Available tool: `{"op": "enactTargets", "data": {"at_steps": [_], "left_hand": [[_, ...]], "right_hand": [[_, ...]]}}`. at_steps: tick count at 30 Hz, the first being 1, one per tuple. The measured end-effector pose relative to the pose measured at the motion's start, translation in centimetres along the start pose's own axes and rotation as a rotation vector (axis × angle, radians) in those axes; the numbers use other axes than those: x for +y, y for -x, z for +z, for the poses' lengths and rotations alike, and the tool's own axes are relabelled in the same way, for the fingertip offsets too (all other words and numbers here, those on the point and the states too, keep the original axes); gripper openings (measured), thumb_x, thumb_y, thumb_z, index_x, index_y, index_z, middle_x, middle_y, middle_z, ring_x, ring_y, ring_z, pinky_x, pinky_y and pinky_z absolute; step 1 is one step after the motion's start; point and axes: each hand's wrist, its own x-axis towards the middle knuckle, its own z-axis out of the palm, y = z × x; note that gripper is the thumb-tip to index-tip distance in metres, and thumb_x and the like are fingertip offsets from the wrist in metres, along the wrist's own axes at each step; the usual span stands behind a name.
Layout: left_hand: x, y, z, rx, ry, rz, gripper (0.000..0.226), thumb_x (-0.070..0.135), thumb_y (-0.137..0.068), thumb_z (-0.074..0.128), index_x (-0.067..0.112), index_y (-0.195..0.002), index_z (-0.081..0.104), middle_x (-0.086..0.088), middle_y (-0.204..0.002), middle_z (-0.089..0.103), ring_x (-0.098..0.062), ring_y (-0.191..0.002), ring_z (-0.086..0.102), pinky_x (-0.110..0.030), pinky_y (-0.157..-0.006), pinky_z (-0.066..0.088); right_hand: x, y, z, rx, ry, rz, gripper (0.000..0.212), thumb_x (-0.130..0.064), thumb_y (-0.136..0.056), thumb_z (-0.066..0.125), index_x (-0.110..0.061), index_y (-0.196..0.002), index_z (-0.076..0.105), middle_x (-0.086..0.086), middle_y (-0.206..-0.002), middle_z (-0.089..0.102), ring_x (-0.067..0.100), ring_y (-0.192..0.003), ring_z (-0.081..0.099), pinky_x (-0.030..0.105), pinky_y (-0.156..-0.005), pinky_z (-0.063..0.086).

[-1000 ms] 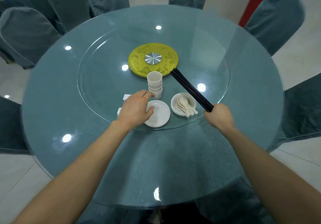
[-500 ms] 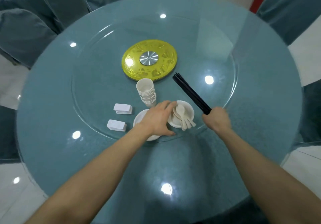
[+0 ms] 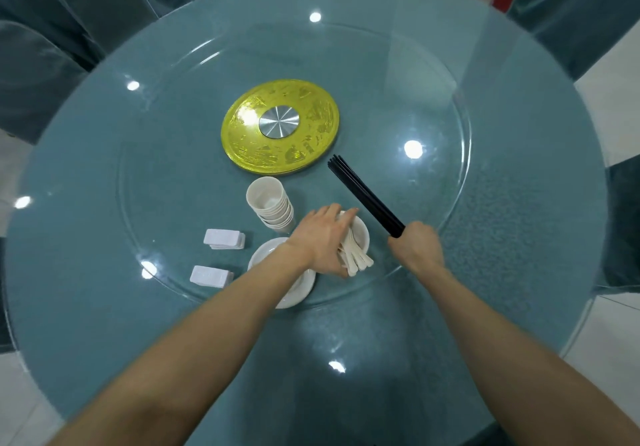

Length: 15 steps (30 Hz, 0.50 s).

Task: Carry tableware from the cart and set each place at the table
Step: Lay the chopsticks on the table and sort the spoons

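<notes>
My left hand (image 3: 322, 241) lies over a white bowl (image 3: 363, 234) of white spoons (image 3: 360, 261), fingers stretched to its far rim and thumb by the spoon handles. Left of it is a stack of white plates (image 3: 265, 255), partly under my forearm. A stack of white cups (image 3: 268, 203) stands just behind. My right hand (image 3: 417, 248) grips a bundle of black chopsticks (image 3: 363, 196) by one end; the bundle points away toward the table's centre. Two small stacks of white rests (image 3: 223, 237) (image 3: 210, 276) lie at the left.
All of this sits on a glass turntable (image 3: 450, 127) with a yellow hub (image 3: 239, 123), on a round blue-green table (image 3: 519, 255). Covered chairs (image 3: 41, 75) ring the table. White floor shows at the right and lower left.
My left hand has moved right, from the plates to over the bowl of spoons. The right hand still grips the chopsticks. The view has moved closer to the table.
</notes>
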Motion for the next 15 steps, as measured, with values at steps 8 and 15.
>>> {"op": "enactTargets", "data": {"at_steps": [8,15], "left_hand": [[-1.4,-2.4,-2.4,0.010,-0.196,-0.058,0.103,0.076,-0.044,0.071,0.017,-0.125,0.049,-0.003,-0.118,0.050,-0.026,-0.109,0.054,-0.041,-0.100,0.046],[-2.0,-2.9,-2.9,-0.013,-0.285,-0.130,0.116,0.078,-0.047,0.081,0.019,-0.138,0.043,-0.008,-0.124,0.052,-0.030,-0.114,0.055,-0.043,-0.106,0.044]], "right_hand": [[-0.8,0.2,0.8,-0.026,-0.025,0.004,0.015,-0.021,-0.085,0.063,-0.010,-0.075,0.062,0.008,-0.075,0.065,0.032,-0.073,0.068,0.034,-0.059,0.055],[-1.2,1.0,2.0,-0.039,-0.103,0.061,0.019,-0.023,-0.085,0.064,-0.004,-0.081,0.066,0.011,-0.078,0.068,0.034,-0.077,0.069,0.036,-0.063,0.057]]}}
